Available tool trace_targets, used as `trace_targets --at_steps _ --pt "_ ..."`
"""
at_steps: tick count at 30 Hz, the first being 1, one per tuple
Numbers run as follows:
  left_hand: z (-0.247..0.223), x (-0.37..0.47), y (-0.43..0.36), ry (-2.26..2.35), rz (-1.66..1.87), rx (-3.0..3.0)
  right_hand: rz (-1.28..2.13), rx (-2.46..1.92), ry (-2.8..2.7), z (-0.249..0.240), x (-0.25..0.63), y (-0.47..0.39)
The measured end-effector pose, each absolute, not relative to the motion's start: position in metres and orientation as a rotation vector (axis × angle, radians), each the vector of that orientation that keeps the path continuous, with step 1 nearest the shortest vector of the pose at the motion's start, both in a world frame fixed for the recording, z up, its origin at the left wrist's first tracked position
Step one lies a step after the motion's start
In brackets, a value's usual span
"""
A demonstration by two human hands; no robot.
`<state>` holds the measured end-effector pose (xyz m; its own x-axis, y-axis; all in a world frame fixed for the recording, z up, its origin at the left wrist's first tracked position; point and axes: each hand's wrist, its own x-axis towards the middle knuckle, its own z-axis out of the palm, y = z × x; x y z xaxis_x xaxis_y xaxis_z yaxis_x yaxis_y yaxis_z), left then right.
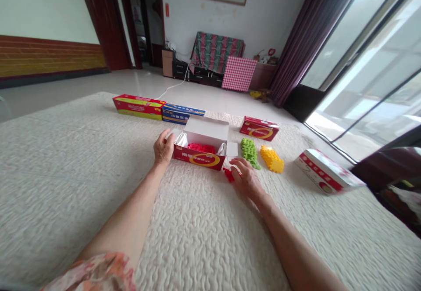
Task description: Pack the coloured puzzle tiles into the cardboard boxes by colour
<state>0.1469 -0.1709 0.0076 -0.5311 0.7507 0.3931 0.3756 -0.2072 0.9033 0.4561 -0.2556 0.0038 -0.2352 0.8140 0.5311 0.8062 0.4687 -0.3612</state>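
An open red cardboard box (199,158) stands on the quilted cover, its white lid (208,128) raised at the back. Inside lie red plastic interlocking pieces (201,148), with white bags (181,139) bunched at the ends. My left hand (163,147) grips the box's left end at the side flap, fingers bent. To the right of the box, my right hand (246,176) has its thumb and fingers around a red plastic piece (228,174) low over the cover. Its fingers partly hide that piece. Beyond this hand are green pieces (249,152) and yellow pieces (271,158), each in a row.
A red-yellow box (140,106) and a blue box (180,113) lie end to end at back left. A closed red box (259,128) is at back right, and a white-and-red box (329,171) lies farther right. The quilted cover (184,229) spreads underneath.
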Motion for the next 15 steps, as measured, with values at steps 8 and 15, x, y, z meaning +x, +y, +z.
trace_targets --at_steps 8,15 --pt "0.006 0.149 -0.175 1.817 1.931 1.407 0.056 -1.236 -2.146 0.014 0.463 -0.28" --pt "0.013 0.151 -0.177 1.737 2.054 1.859 -0.014 -1.358 -2.253 0.01 0.457 -0.275"
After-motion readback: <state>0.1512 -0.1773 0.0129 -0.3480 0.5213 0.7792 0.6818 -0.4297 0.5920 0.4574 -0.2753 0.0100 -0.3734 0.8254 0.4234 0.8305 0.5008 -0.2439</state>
